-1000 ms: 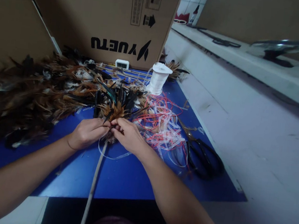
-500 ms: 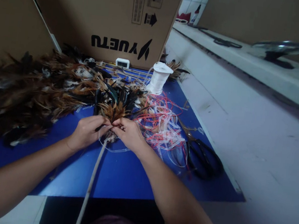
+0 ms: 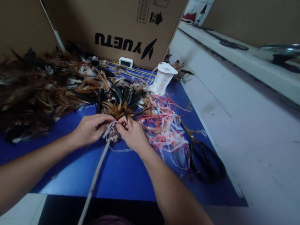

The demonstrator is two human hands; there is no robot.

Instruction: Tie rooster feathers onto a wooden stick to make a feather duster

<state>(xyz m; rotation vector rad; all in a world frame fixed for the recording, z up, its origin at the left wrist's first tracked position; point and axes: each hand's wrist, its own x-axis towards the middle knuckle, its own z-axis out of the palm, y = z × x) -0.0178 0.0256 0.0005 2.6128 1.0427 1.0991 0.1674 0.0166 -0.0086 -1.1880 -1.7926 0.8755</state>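
Observation:
A bundle of brown and black feathers (image 3: pixel 118 109) stands at the top of a thin pale stick (image 3: pixel 95 178) that runs down toward my body. At its base, my left hand (image 3: pixel 91 129) has fingers closed on a clear ribbon (image 3: pixel 110 127), left of the stick. My right hand (image 3: pixel 130 130) is pinched on the ribbon and feather base from the right, close to the left fingertips. A loop of the ribbon hangs below the fingers. Exactly how the ribbon lies between the fingertips is too small to tell.
Loose feathers (image 3: pixel 33 96) cover the left of the blue table (image 3: pixel 121 181). Rightward lie tangled red and clear ribbons (image 3: pixel 164 128) and black-handled scissors (image 3: pixel 206 161). A white spool (image 3: pixel 162 79) and small white device (image 3: pixel 125 62) stand before a cardboard box (image 3: pixel 77 11).
My fingertips have drawn slightly apart at the feather base, and a ribbon loop now shows between them. The whole view has shifted slightly.

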